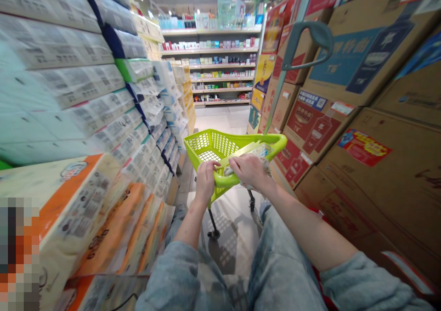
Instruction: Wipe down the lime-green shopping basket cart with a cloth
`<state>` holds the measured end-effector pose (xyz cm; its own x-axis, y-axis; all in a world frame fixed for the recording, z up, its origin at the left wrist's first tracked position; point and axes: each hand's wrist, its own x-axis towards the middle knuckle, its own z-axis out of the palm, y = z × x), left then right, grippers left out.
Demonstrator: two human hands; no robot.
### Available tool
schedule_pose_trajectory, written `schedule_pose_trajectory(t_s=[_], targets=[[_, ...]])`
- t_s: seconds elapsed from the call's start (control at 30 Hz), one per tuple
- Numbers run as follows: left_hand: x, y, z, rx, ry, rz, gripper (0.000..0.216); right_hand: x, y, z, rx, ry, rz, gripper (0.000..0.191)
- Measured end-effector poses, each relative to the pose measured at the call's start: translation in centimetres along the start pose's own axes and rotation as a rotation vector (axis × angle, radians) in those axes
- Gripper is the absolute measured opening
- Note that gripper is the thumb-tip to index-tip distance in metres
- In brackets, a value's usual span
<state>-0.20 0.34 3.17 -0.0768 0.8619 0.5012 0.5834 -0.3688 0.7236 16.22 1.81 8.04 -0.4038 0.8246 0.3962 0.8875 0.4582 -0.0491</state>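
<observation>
A lime-green plastic shopping cart (230,138) with lattice sides stands in front of me on thin dark legs with casters. My left hand (206,178) is closed on its near left edge, with the fingers curled over the rim. My right hand (250,169) is wrapped around the cart's near side, next to a pale green bar (244,152) that crosses the top. Beside and partly behind my right hand lies a clear plastic package (263,152), its contents too unclear to name. White mesh shows at the bottom of the basket.
Tissue packs (99,81) are stacked high on the left, with orange packs (110,228) nearer me. Cardboard cartons (347,63) wall the right side, where a grey-blue handle on a pole (287,49) stands. Ahead, the pale aisle floor (220,118) leads to stocked shelves (210,51).
</observation>
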Motion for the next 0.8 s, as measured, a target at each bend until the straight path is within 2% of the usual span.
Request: schedule_pose_trajectory(t_s=[0.2,0.3,0.37,0.5,0.63,0.7,0.8], targets=[[-0.9,1.9,1.3,0.058,0.047,0.035,0.045,-2.3,1.9,2.1,0.227,0.377,0.022,0.048],[-1.5,2.9,2.1,0.099,0.072,0.023,0.044,-3.6,1.1,3.2,0.293,0.548,0.105,0.045],[-1.8,3.4,2.5,0.125,0.08,0.015,0.044,-4.4,-0.2,3.7,0.294,0.585,0.176,0.043],[-2.1,3.9,3.2,0.16,0.093,0.008,0.043,-5.4,-2.0,3.8,0.245,0.565,0.236,0.036],[-2.3,3.9,3.6,0.192,0.089,0.054,0.042,-4.8,-0.6,2.8,0.199,0.522,0.099,0.037],[-2.5,3.6,3.6,0.189,0.061,0.101,0.04,-4.1,0.7,1.9,0.186,0.418,0.024,0.042],[-2.5,3.2,3.2,0.153,-0.02,0.176,0.038,-2.9,2.1,0.4,0.224,0.212,0.098,0.055]])
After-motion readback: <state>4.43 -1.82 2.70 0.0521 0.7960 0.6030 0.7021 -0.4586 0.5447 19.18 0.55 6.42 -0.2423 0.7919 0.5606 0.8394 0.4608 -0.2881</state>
